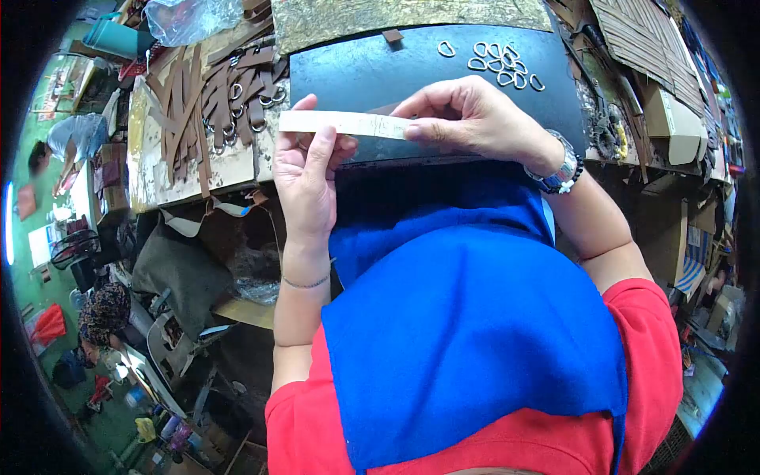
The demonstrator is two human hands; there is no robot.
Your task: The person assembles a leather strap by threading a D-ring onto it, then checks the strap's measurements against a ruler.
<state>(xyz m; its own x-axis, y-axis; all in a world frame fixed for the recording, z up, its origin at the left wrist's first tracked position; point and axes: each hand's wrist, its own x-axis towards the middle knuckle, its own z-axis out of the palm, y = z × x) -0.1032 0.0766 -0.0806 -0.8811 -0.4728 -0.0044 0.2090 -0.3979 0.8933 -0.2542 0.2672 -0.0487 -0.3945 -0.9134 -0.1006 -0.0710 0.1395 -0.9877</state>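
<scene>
I am holding a narrow, pale beige strip of what looks like leather (348, 123) level above the near edge of a flat black work slab (356, 71). My left hand (305, 170) is pinching its left end between thumb and fingers. My right hand (467, 119) is curling over the right end, fingertips closed on it. I am judging the strip to be light, thin and bendy, likely to sag or twist if gripped at one end only, so the two ends seem the best places to hold. Farther back on the slab, small silver metal D-rings (499, 63) are lying loose, near a little brown leather scrap (392, 36). To the left, brown leather straps with rings (214, 95) are crowding a worn board. My blue cloth apron (467, 317) is hanging just below my hands.
</scene>
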